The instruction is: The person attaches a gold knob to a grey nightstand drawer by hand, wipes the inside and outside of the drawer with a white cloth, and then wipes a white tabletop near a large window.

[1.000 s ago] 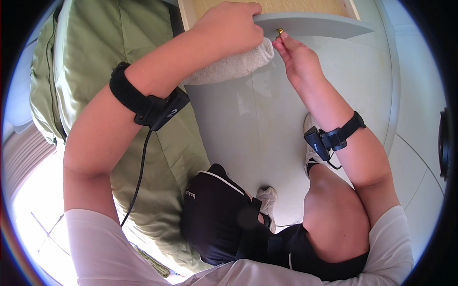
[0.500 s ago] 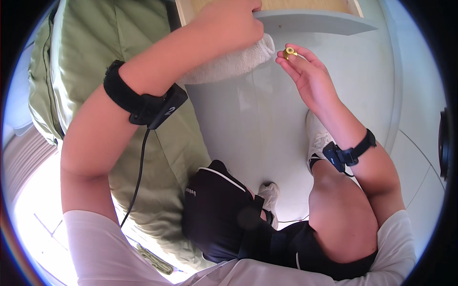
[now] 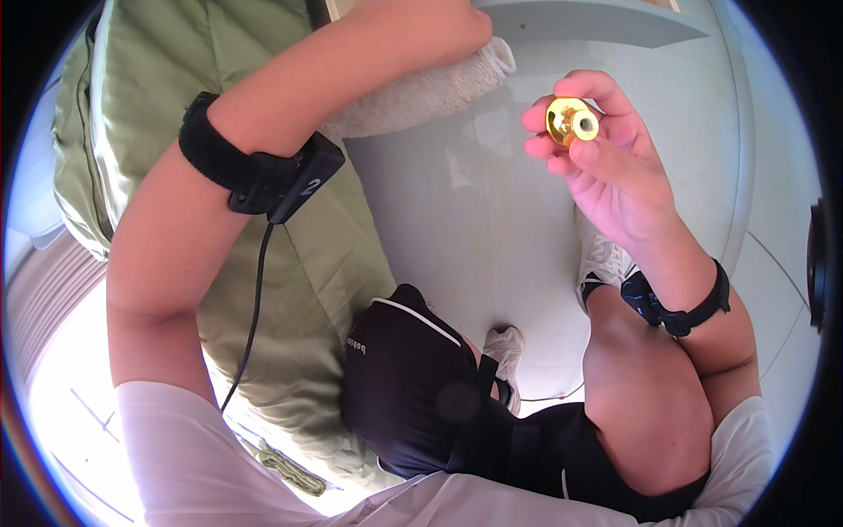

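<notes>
A shiny gold drawer knob (image 3: 571, 121) is pinched between the thumb and fingers of my right hand (image 3: 619, 145). Its round end with a hole in the middle faces up toward me. My left hand (image 3: 448, 31) is at the top of the view, curled closed beside the grey drawer front (image 3: 606, 19). Its fingertips are hidden, so what it grips does not show. A small dark hole sits in the drawer front, between my two hands. Under my left forearm lies a rolled pale terry towel (image 3: 430, 97).
A green quilted cover (image 3: 299, 255) runs down the left side. Below my hands are the pale floor (image 3: 474, 228) and my shoes (image 3: 601, 255). A black cable (image 3: 255, 321) hangs from the band on my left arm.
My right hand has moved closer to me and slightly right, turning the knob so more of it shows. My left hand and the drawer front have shifted slightly up in view.
</notes>
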The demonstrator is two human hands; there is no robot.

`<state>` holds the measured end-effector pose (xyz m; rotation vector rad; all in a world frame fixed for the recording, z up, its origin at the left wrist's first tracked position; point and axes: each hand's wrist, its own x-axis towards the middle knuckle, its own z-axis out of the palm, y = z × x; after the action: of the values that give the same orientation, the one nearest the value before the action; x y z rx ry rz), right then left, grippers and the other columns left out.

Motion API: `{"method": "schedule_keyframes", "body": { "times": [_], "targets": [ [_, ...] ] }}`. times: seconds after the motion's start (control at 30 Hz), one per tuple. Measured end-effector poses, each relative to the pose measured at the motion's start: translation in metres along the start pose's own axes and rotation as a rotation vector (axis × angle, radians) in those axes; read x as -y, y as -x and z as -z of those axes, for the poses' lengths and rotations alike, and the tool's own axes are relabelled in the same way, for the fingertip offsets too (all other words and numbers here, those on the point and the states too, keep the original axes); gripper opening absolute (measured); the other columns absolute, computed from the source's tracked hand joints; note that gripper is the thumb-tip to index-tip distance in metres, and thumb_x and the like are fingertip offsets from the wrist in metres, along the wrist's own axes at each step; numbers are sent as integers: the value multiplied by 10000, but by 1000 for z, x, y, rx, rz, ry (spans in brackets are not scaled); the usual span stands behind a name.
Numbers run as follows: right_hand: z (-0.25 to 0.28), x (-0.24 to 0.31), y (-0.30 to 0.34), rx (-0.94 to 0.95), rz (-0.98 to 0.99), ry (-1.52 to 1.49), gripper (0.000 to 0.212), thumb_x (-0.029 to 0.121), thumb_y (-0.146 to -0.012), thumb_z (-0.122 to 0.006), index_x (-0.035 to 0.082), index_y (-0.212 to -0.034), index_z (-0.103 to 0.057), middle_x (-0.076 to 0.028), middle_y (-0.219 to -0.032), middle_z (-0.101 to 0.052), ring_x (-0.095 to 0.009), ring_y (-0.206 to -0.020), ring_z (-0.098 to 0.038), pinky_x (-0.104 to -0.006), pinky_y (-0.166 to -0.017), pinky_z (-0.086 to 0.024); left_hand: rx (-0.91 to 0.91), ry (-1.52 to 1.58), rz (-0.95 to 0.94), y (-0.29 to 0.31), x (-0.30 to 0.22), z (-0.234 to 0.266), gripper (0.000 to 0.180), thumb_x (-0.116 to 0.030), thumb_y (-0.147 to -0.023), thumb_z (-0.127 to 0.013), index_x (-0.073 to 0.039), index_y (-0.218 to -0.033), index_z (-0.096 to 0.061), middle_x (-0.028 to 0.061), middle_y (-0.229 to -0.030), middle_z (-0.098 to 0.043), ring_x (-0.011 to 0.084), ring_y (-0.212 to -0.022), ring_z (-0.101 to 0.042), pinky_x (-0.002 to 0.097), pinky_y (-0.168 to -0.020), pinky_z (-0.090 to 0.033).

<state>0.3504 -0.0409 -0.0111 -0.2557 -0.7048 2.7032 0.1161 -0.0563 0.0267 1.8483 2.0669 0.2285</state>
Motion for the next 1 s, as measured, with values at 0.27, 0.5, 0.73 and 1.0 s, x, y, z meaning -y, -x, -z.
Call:
{"method": "schedule_keyframes", "body": {
  "times": [0.27, 0.5, 0.73, 1.0],
  "targets": [
    [-3, 0, 1, 122, 8, -67, 458, 67, -934, -636, 19, -1333, -417, -226, -1257, -589, -260, -1107, -660, -252, -878, -587, -4, -23, -1, -3, 4, -5, 206, -161, -798, -570, -1, -909, -638, 256, -843, -653, 441, -835, -633, 477, -767, -516],
    [-9, 5, 1, 151, -20, -60, 495, 140, -928, -679, 19, -1324, -409, -220, -1246, -599, -259, -1106, -660, -254, -872, -591, -8, -23, -2, -1, 2, 1, 213, -163, -797, -566, -6, -918, -642, 258, -849, -654, 443, -839, -634, 479, -772, -516],
    [-9, 5, 1, 128, -24, -75, 513, 171, -921, -694, 15, -1315, -405, -216, -1221, -615, -265, -1073, -676, -258, -856, -600, 9, -27, 26, -1, -3, 2, 230, -166, -799, -559, -4, -937, -645, 258, -876, -660, 439, -856, -637, 475, -781, -520],
    [17, -13, -12, -3, -63, 46, 322, 133, -926, -670, 49, -1208, -539, -218, -1180, -658, -251, -1045, -686, -311, -872, -574, 73, 3, 58, -6, 8, 7, 280, -191, -803, -580, -11, -1003, -658, 242, -948, -674, 415, -921, -645, 446, -828, -519]
  ]
}}
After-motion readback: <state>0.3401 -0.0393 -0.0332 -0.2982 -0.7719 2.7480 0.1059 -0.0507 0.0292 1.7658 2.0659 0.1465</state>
